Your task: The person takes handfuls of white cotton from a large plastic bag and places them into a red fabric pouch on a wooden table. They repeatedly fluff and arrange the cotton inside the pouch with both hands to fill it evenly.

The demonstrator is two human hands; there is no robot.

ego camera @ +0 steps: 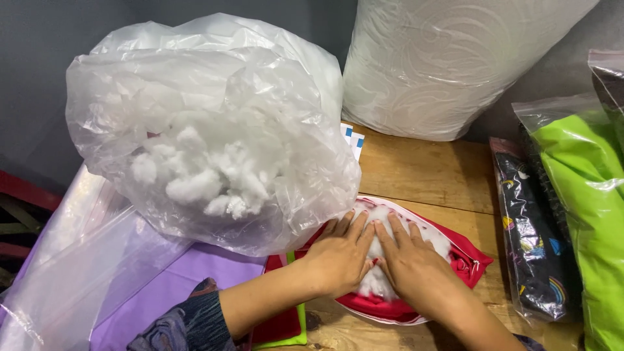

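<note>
pressing white stuffing (376, 250) into the red cover (465, 260), left hand (339, 255) and right hand (411, 263) lie flat, fingers spread, gripping nothing; the filling looks light and squashy, best handled by pinching loose clumps

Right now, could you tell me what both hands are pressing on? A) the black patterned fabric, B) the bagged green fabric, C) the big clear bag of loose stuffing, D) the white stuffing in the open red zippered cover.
D: the left hand and right hand lie flat, side by side, on the white stuffing showing through the opening of the red zippered cover on the wooden table.
</note>
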